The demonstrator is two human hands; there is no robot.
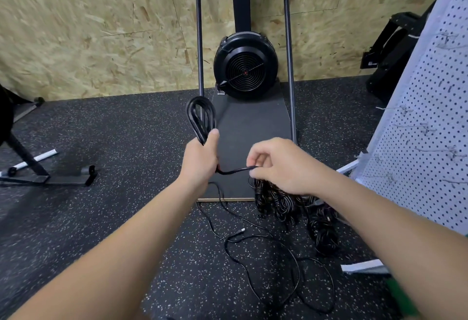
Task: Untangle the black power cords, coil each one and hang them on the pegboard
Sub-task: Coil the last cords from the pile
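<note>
The left hand (201,157) grips a glossy black cord (201,119) gathered into a narrow upright coil of several loops. Its short tail runs across to the right hand (276,165), which pinches it. More cords (291,205) lie bundled and tangled on the floor (114,137) beside the white pegboard (430,117).

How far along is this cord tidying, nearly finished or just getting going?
Closer to the start, it seems. One cord is mostly coiled in the left hand, and the right hand pinches its loose end. A tangled pile and a thin loose cable lie on the floor. No cords can be seen on the pegboard hooks.
</note>
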